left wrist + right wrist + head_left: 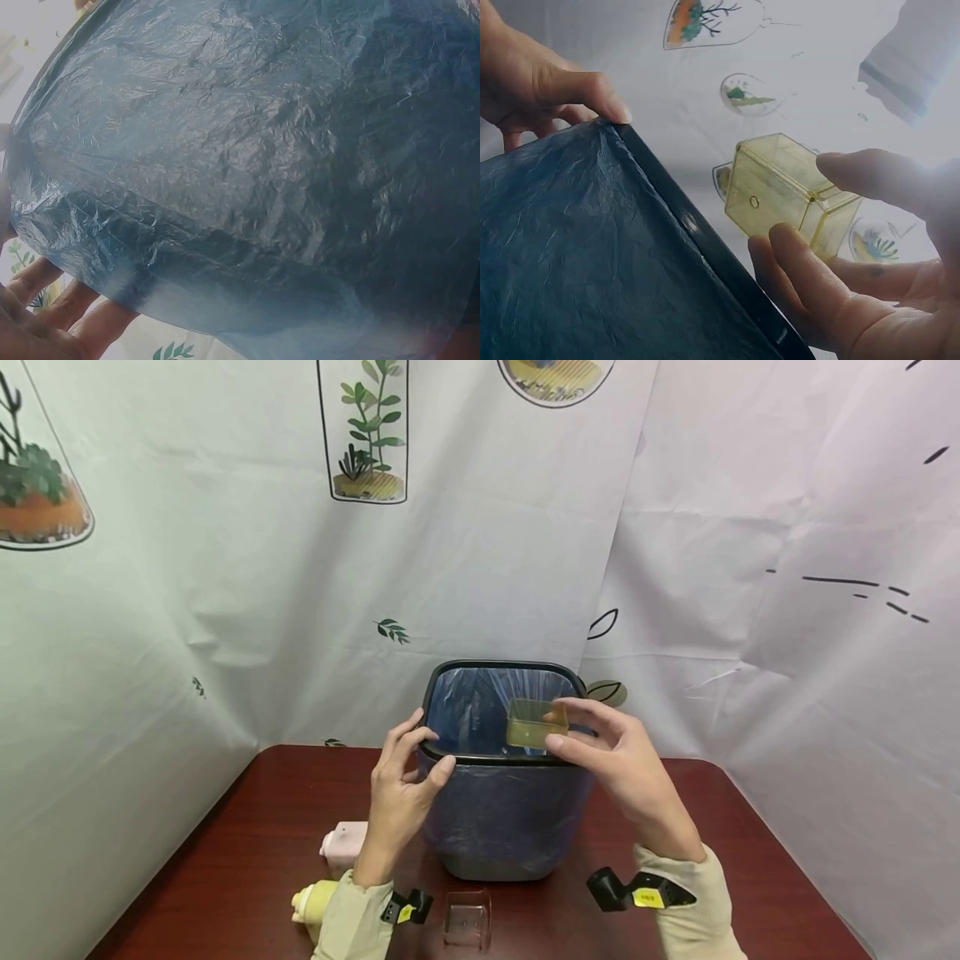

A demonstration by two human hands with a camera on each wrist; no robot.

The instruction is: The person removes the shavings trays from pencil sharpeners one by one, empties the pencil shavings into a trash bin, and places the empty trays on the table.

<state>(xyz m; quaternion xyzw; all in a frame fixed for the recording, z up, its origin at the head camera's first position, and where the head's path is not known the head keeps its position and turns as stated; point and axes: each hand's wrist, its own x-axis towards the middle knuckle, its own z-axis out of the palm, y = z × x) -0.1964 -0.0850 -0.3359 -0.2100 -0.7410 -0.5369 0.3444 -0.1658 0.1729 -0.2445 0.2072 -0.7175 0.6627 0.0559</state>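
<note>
A dark trash bin (506,827) lined with a thin blue plastic bag (262,165) stands upright on the table. My left hand (401,777) grips its black rim at the near left corner; in the right wrist view, the left thumb (604,94) lies on that rim. Between the thumb and fingers of my right hand (618,752) is a small see-through yellow box (776,187), held above the bin's opening near its right side. A clear plastic box (467,920) sits on the table in front of the bin.
To the left, partly behind the left forearm, lie a pink bottle (347,842) and a yellow bottle (315,903). The dark red table (247,860) ends close to a white cloth backdrop (480,543) printed with plants.
</note>
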